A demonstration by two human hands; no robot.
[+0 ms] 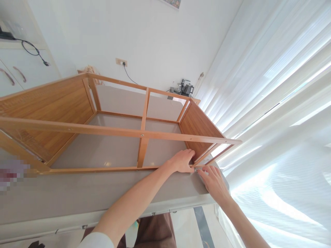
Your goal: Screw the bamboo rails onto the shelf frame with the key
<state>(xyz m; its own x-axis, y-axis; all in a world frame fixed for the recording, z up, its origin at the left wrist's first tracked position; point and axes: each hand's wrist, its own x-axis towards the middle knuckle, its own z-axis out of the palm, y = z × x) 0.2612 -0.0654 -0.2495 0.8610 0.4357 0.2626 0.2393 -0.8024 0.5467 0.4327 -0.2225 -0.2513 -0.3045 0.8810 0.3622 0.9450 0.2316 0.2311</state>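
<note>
A light-brown wooden frame (117,131), made of rails and solid end panels, lies on the grey tabletop (108,189). My left hand (183,161) reaches over the near bottom rail at its right end, fingers curled inside the frame and thumb at the outer side, gripping the rail. Just right of it, my right hand (213,181) is closed, with thumb and fingertips pinching a small metal piece (196,169) against the rail's outer face near the corner. Its exact kind is too small to make out. Round metal fasteners show along the upper rail.
Sheer white curtains (284,137) hang close on the right. Behind the frame stand a kettle (188,89) and a wall socket (121,62) with a plugged-in cord. White cabinets (20,69) are at the far left. A blurred patch covers something at the left edge.
</note>
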